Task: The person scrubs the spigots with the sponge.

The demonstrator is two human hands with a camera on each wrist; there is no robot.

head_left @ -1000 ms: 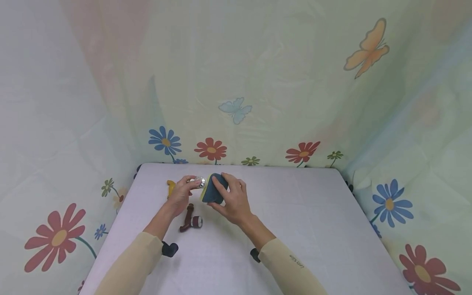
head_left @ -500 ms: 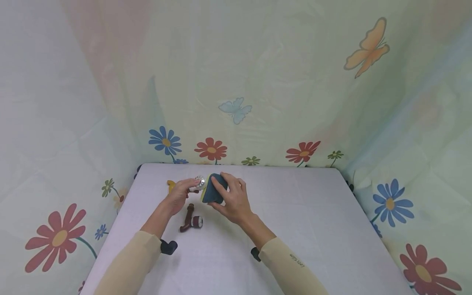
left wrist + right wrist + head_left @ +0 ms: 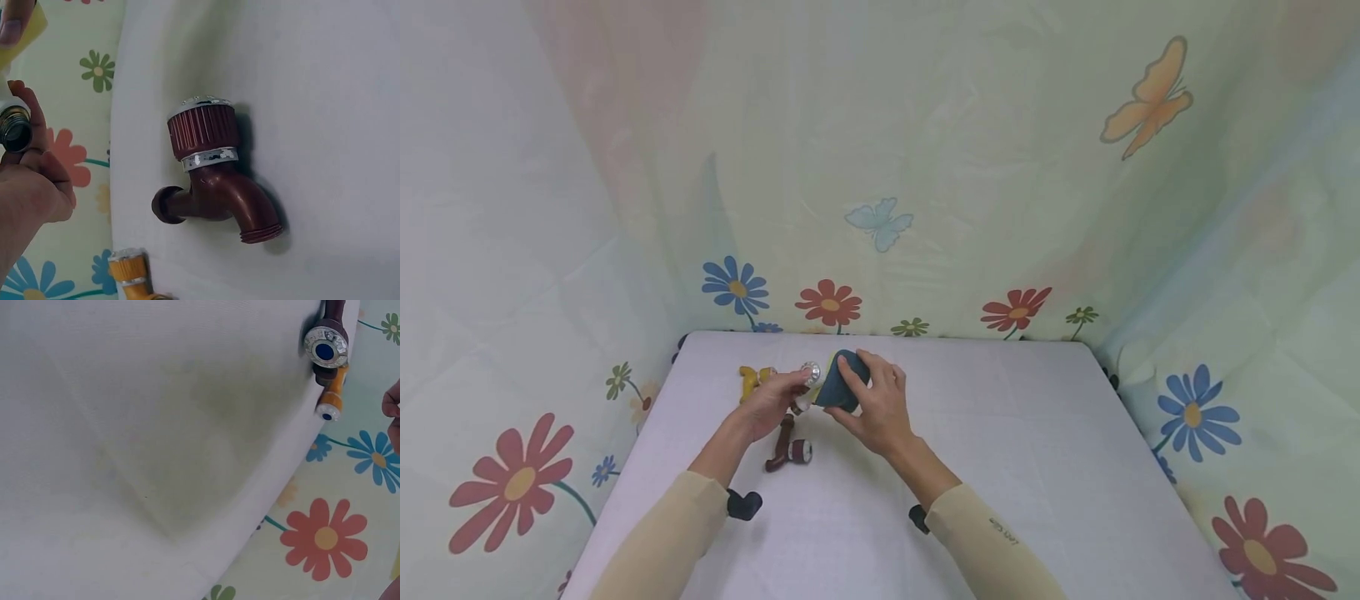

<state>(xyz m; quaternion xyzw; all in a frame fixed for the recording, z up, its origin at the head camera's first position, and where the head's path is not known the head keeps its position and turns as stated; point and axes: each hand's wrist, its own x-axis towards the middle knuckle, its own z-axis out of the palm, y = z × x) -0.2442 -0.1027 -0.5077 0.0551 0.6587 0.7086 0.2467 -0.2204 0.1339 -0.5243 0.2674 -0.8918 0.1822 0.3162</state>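
Observation:
My left hand (image 3: 766, 407) grips a white tap (image 3: 802, 402) with a shiny silver knob, raised above the table. The left wrist view shows the threaded outlet (image 3: 15, 129) of this tap. My right hand (image 3: 880, 410) pinches a sponge (image 3: 844, 385), dark teal on one side and yellow on the other. The sponge's yellow side faces the white tap and sits against or very close to it; contact is hard to tell. A dark red-brown tap (image 3: 215, 187) lies on the table below my left hand. Beyond that hand is a yellow tap (image 3: 748, 383), partly hidden by it.
A white cloth covers the table (image 3: 1000, 467), whose far edge meets a flower-printed curtain (image 3: 970, 250). Curtain also hangs at the left and right sides. Black wrist straps (image 3: 743, 505) show at both forearms.
My left hand has turned the white tap, so its lower end now points down towards me. More of the yellow tap shows. The sponge has tilted and shifted slightly up and right.

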